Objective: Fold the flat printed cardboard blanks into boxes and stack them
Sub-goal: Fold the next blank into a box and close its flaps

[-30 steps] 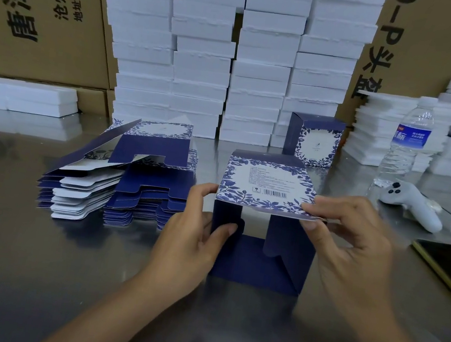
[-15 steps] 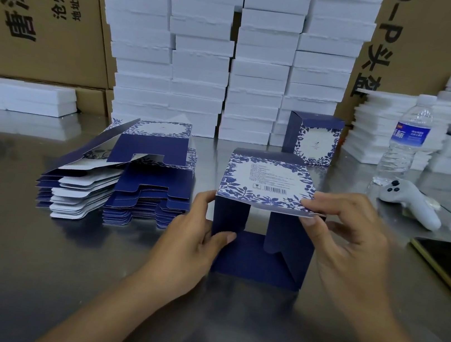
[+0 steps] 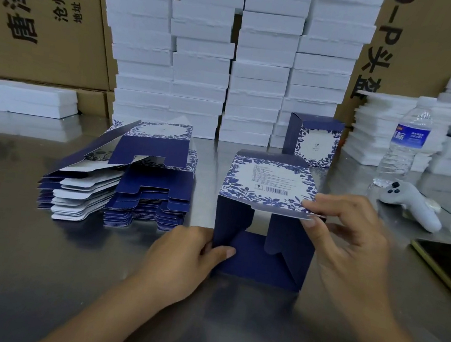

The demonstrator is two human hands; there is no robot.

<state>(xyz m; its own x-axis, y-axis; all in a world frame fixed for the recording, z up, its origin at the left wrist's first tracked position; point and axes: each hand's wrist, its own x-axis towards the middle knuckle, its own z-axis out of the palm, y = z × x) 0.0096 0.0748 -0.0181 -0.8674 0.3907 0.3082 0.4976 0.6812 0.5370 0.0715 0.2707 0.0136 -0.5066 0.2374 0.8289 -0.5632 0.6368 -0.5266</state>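
– Shiny metal table (image 3: 27, 273), white foam slabs (image 3: 204, 50) piled high along the back. What has the person got?
– 1 half-formed box (image 3: 269, 186), navy inside, standing on the table right in front of them, open end toward us and printed barcode panel on top.
– And the hands?
– Left hand (image 3: 182, 258) pinches the box's left wall near the bottom, thumb inside, fingers outside. Right hand (image 3: 355, 234) pinches the near right corner of the top panel between thumb and forefinger.
– Where are the flat ones?
– Pile of blanks (image 3: 128, 185) lies to the left, near the box but apart from it. 1 finished box (image 3: 313, 140) stands upright behind, just in front of the foam.
– Anything on the right?
– Water bottle (image 3: 407, 139), white controller (image 3: 412, 204) beside it, dark phone (image 3: 449, 268) nearer us.
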